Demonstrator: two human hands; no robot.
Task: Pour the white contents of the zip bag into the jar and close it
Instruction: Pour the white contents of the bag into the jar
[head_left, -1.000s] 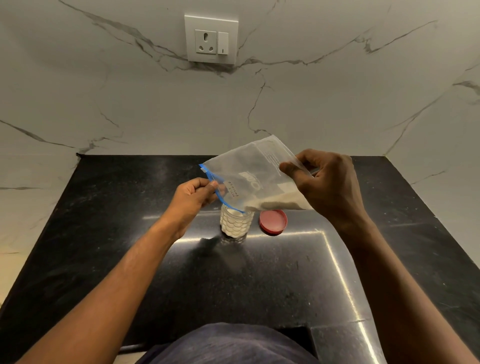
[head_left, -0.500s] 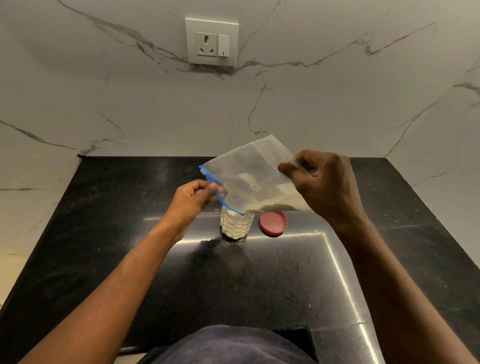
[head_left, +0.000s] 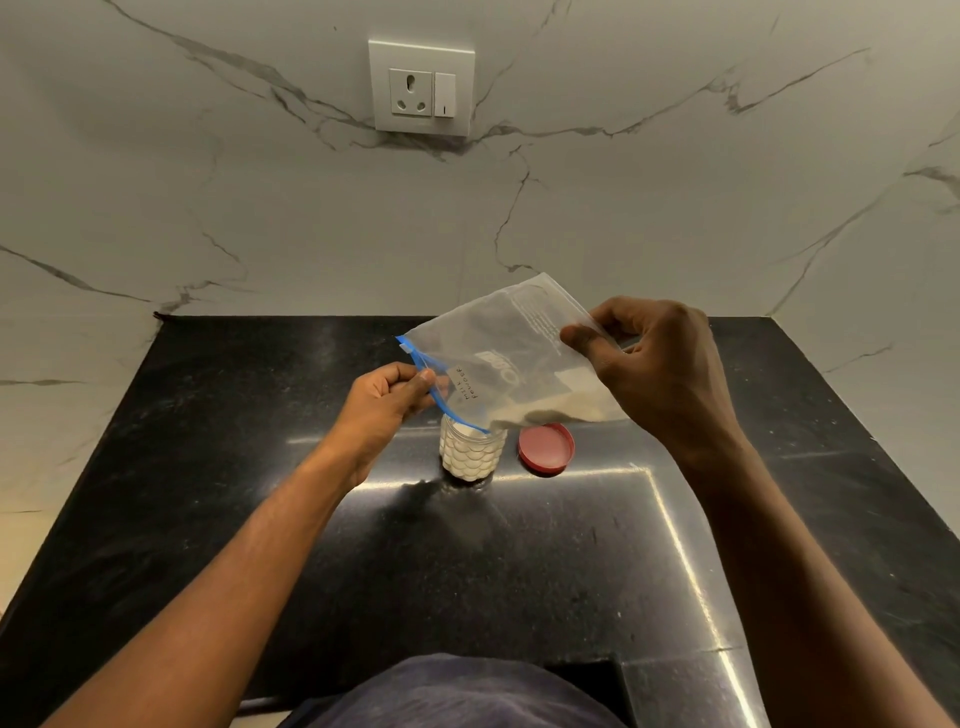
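White powder already fills most of the jar (head_left: 472, 453) on the table (head_left: 260, 467) while my left hand (head_left: 384, 402) and right hand (head_left: 660, 364) pinch the tilted zip bag (head_left: 509, 358) above it, some powder left inside, red lid (head_left: 546, 449) off beside it.

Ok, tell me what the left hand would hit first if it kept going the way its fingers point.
Probably the zip bag it already pinches; the left hand points right along its blue edge, above the jar. Depth unclear.
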